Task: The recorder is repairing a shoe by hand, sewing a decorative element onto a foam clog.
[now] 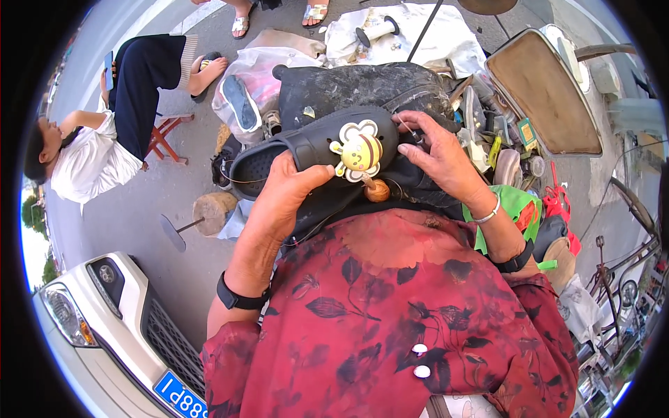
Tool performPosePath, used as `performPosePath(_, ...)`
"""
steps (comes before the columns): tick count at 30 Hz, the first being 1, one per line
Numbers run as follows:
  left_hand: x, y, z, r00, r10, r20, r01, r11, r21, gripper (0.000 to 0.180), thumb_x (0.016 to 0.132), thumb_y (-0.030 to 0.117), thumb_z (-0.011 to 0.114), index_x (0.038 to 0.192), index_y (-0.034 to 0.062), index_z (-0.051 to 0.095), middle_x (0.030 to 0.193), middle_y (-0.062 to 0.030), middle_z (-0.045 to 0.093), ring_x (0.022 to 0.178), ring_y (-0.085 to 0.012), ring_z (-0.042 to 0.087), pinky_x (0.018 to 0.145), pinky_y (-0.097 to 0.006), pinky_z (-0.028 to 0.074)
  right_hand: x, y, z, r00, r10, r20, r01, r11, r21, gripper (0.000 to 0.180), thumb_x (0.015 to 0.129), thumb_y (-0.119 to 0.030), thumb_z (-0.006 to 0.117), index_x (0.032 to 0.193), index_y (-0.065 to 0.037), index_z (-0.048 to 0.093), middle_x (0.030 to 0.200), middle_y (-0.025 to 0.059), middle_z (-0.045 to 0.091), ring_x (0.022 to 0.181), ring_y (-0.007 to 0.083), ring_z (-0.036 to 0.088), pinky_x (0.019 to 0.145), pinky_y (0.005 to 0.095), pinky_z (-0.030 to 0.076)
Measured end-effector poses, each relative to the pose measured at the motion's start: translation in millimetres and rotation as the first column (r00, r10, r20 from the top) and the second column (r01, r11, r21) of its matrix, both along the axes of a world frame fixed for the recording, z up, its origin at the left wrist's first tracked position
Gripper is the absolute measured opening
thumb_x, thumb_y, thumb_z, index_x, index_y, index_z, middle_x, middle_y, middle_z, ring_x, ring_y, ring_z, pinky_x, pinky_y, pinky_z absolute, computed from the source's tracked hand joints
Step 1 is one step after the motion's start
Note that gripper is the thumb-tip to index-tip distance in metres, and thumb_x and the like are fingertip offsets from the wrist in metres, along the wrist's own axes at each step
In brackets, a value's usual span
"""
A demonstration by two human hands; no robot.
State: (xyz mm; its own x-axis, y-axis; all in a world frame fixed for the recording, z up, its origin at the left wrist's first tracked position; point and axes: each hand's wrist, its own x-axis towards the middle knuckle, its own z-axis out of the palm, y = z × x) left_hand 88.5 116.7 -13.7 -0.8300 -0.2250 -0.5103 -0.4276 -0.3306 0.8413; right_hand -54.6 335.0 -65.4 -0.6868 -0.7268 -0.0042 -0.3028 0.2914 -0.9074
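A black clog lies sideways above my lap, its heel opening to the left. On its upper sits a yellow and white bee charm. My left hand grips the clog's near side, thumb beside the charm and other fingers partly hidden. At the toe end, my right hand closes thumb and forefinger around the edge. A thin thread shows by those fingertips, though I cannot tell whether they pinch it. Just below the charm is a round wooden knob like an awl handle.
Beyond the clog lies a dark, dusty sheet. Shoes and small supplies clutter the right, near a brown-topped board. A thread spool rests on white sheeting. To the left are a seated person, a hammer and a parked car.
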Motion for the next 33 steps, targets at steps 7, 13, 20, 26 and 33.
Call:
performPosePath(7,-12,-6,0,0.999,-0.033,0.018,0.031,0.998,0.062,0.036,0.082,0.010,0.067,0.115,-0.0023,0.062,0.105,-0.0062,0.068,0.092,-0.0119,0.064,0.085,-0.027,0.051,-2,1,31,0.998,-0.030,-0.061,0.027,0.999,-0.047,0.032,0.089,0.001,0.057,0.121,-0.005,0.058,0.096,0.0097,0.060,0.084,0.0199,0.061,0.077,0.0308,0.049)
performPosePath(13,-20,-20,12,0.993,-0.073,0.092,0.037,0.937,0.348,0.040,0.089,0.017,0.065,0.125,0.0000,0.058,0.118,-0.0090,0.065,0.106,-0.0170,0.062,0.094,-0.034,0.048,42,-6,40,0.951,0.255,-0.178,-0.256,0.967,0.019,0.038,0.087,-0.006,0.063,0.124,-0.013,0.057,0.096,0.0087,0.060,0.083,0.0292,0.064,0.071,0.0364,0.053)
performPosePath(20,-26,-32,-4,0.982,0.073,0.176,-0.118,0.959,0.259,0.031,0.083,0.017,0.074,0.101,0.0000,0.055,0.102,-0.0115,0.063,0.092,-0.0190,0.064,0.081,-0.032,0.051,57,-15,28,0.859,0.506,-0.075,-0.503,0.862,0.063,0.049,0.087,-0.011,0.062,0.134,-0.022,0.051,0.094,0.0073,0.059,0.083,0.0292,0.064,0.072,0.0389,0.054)
performPosePath(26,-41,-38,-2,0.984,0.039,0.175,-0.085,0.960,0.266,0.034,0.082,0.013,0.073,0.104,-0.0023,0.053,0.099,-0.0131,0.063,0.091,-0.0217,0.064,0.077,-0.035,0.054,63,-53,14,0.684,0.721,-0.115,-0.698,0.692,0.186,0.048,0.088,-0.016,0.059,0.135,-0.018,0.050,0.092,0.0110,0.059,0.084,0.0308,0.063,0.072,0.0410,0.053)
performPosePath(33,-27,-22,-11,0.983,0.129,0.132,-0.158,0.958,0.239,0.051,0.077,0.011,0.077,0.115,-0.0052,0.045,0.109,-0.0152,0.061,0.094,-0.0229,0.066,0.079,-0.033,0.055,42,-18,45,0.852,0.519,-0.069,-0.520,0.854,0.001,0.039,0.088,-0.015,0.061,0.126,-0.008,0.055,0.094,0.0143,0.062,0.086,0.0319,0.065,0.074,0.0405,0.053)
